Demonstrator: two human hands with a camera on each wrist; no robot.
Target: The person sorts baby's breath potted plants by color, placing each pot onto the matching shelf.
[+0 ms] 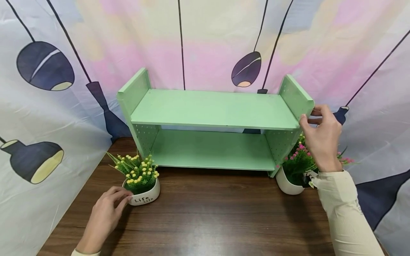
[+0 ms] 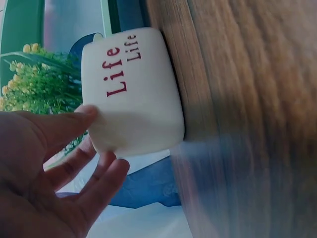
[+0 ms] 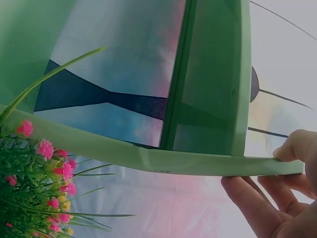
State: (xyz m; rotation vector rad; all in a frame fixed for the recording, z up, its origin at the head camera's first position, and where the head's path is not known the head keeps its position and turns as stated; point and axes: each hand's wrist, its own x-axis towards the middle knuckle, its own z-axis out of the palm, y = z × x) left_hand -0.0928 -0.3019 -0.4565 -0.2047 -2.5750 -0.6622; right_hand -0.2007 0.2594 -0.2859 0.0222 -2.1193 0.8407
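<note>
A two-tier green shelf [image 1: 211, 108] stands on the wooden table, its side panels rising above the top board. With the thumb inside and the fingers outside, my right hand [image 1: 323, 137] pinches the upper front edge of the right side panel [image 3: 198, 165]. My left hand [image 1: 107, 211] holds the left end of a white flower pot [image 1: 145, 197] marked "Life", thumb on the front and fingers round the end. Yellow artificial flowers [image 1: 137, 170] fill that pot. Below my right hand, a second white pot [image 1: 286, 183] with pink flowers [image 3: 45, 148] stands beside the shelf, partly hidden by the forearm.
The brown wooden table [image 1: 205, 213] extends in front of the shelf. Behind and on both sides hangs a pastel cloth [image 1: 208, 42] printed with dark lamps, close to the back of the shelf.
</note>
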